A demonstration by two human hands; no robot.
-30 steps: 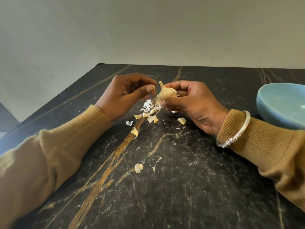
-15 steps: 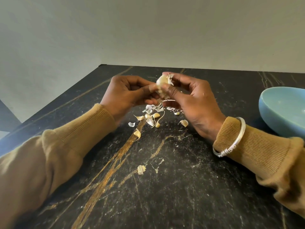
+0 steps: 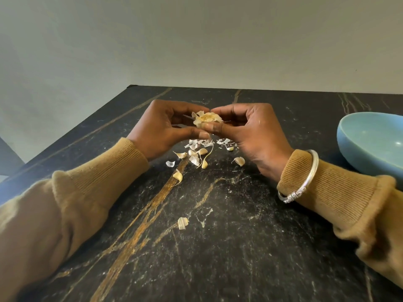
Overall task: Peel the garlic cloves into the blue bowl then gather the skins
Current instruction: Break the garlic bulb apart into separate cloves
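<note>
Both hands hold a garlic head [image 3: 206, 119] just above the black marble table [image 3: 229, 247], its root end turned toward me. My left hand [image 3: 165, 129] grips its left side with curled fingers and thumb. My right hand [image 3: 250, 131] pinches its right side, thumb underneath. Below the hands lie several loose cloves [image 3: 204, 164] and papery white skins [image 3: 194, 145]. One clove [image 3: 177, 176] lies nearer me and a bit of skin [image 3: 182, 222] nearer still. The blue bowl [image 3: 370, 144] stands at the right edge; the part of its inside that shows is bare.
A pale wall rises behind the table's far edge. The table's left edge runs diagonally toward the far corner [image 3: 130, 86]. A silver bangle [image 3: 303, 182] sits on my right wrist, close to the bowl.
The garlic head has been turned from stem-up to root end facing me. My left hand, apart from it a second ago, now holds it. Both hands rose slightly.
</note>
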